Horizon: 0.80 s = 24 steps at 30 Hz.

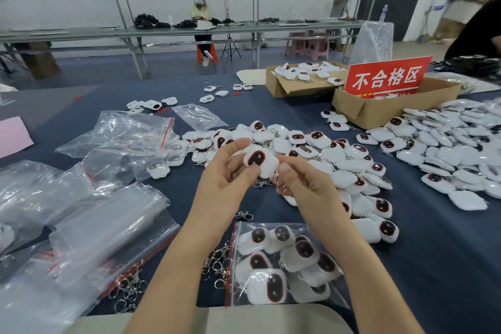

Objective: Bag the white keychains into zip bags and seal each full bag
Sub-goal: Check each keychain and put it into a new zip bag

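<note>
Above the middle of the dark blue table (433, 252), both hands meet around one white keychain (259, 160). The left hand (227, 168) grips it from the left, forefinger curled over the upper edge and thumb pressed at the lower edge. The right hand (301, 184) pinches its lower right corner, the other fingers curled beneath. The keychain's dark oval face with the red rim is turned toward the camera, and its metal clasp (261, 184) dangles below, between the two hands.

Just beyond the hands, and spreading to the right, lies a pile of keychains (320, 154), some face up, some face down. Near the table's front edge, between the forearms, a zip bag (230, 266) lies flat with its red strip on the left side and several keychains inside; whether it is sealed cannot be told. Loose metal clasps (217, 263) lie just left of it. Empty clear bags (108, 236) are heaped on the left.

Farther right, a second spread of keychains (455, 149) covers the table. Behind it stands a cardboard box (379, 108) with a red sign (387, 76), and beside that, farther back, a second box (287, 84) holding more keychains.
</note>
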Available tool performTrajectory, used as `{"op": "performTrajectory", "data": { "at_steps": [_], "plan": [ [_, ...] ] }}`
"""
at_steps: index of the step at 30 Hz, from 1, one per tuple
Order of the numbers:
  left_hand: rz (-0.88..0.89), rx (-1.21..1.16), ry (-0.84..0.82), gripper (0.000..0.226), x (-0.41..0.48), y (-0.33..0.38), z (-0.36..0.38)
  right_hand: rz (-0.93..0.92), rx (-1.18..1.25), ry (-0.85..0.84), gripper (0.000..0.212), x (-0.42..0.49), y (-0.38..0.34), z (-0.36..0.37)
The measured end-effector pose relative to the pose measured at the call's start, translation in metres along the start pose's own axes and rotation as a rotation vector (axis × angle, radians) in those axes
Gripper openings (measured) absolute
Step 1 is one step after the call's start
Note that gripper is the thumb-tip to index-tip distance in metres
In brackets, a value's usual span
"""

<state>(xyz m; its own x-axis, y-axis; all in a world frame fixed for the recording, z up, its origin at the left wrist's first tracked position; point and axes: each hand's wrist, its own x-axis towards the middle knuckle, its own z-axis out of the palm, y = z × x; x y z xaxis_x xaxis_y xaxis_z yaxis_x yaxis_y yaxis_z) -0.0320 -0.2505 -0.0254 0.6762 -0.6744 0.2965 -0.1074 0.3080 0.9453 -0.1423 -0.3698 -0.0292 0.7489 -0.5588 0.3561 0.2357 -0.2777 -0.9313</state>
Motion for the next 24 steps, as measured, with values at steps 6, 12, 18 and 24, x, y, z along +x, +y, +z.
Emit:
{"op": "performTrajectory", "data": {
  "at_steps": [6,12,18,24],
  "plan": [
    [0.010,0.114,0.005,0.039,-0.001,0.003,0.002,0.016,-0.074,0.021,0.021,0.001,0.001,0.003],
    [0.043,0.134,-0.036,0.042,-0.003,0.005,0.007,0.017,0.068,-0.046,0.039,0.000,-0.005,0.008],
    [0.125,0.274,-0.099,0.054,-0.005,0.003,0.016,0.071,0.230,-0.018,0.032,-0.001,-0.003,0.008],
    [0.244,0.469,0.003,0.056,-0.011,-0.004,0.032,0.251,0.529,0.077,0.028,0.002,-0.001,0.006]
  ]
}}
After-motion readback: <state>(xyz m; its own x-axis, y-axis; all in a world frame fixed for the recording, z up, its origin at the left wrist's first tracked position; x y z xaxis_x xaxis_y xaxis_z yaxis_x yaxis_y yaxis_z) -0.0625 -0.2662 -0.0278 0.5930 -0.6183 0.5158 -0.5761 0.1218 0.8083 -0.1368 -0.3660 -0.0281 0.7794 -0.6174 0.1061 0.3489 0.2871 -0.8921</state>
